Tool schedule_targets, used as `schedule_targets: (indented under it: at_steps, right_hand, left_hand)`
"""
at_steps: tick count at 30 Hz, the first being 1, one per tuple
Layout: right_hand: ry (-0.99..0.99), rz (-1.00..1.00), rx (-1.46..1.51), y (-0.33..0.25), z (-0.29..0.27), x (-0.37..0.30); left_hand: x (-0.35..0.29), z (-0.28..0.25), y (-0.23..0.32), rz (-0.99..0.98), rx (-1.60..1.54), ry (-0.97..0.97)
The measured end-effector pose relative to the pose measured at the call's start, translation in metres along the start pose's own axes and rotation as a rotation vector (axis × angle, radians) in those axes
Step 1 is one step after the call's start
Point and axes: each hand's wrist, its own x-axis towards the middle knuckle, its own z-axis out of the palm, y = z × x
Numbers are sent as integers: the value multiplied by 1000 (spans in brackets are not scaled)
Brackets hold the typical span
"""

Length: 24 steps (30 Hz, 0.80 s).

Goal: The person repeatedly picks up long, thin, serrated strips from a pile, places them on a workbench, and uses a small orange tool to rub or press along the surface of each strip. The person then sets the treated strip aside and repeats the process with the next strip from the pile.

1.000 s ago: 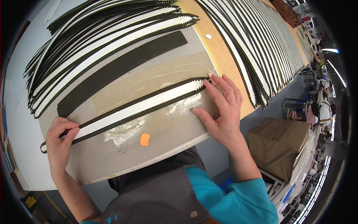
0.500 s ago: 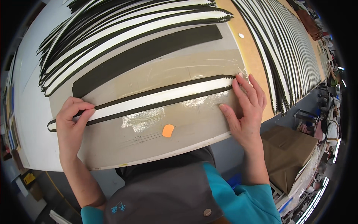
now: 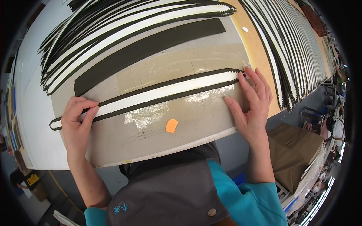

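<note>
A long, narrow strip with a white face and black folded edges (image 3: 169,88) lies slantwise on the worktable in front of me. Its right end is notched like saw teeth; the left end is rounded. My left hand (image 3: 80,113) pinches the upper black edge near the left end, thumb and index finger together. At the notched end is my right hand (image 3: 253,101), fingers and thumb apart, the index fingertip touching the strip's tip or just beside it. Below the strip lies a small orange piece (image 3: 171,125). A flat black strip (image 3: 151,52) rests beyond it.
Several similar black and white strips (image 3: 124,37) are heaped at the far left. More lie in overlapping rows (image 3: 290,49) on a tan board at the right. A small white piece (image 3: 245,29) sits on that board. A brown-covered box (image 3: 290,150) stands right of the table edge (image 3: 181,150).
The whole view has shifted slightly, so the table things sit a little higher in the picture. Both hands stay at the strip's two ends, with hardly any change in their fingers.
</note>
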Motion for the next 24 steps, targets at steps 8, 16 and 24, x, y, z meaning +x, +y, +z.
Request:
schedule_targets:
  at_steps: [8,16,24]
  right_hand:
    - [17,4,26,-1,2,-1]
    - [14,23,67,2,1,0]
    - [-19,23,98,3,0,4]
  left_hand:
    - [6,9,41,220,89,85]
    - [43,98,98,721,75,-157]
    - [41,119,88,814,152,-114]
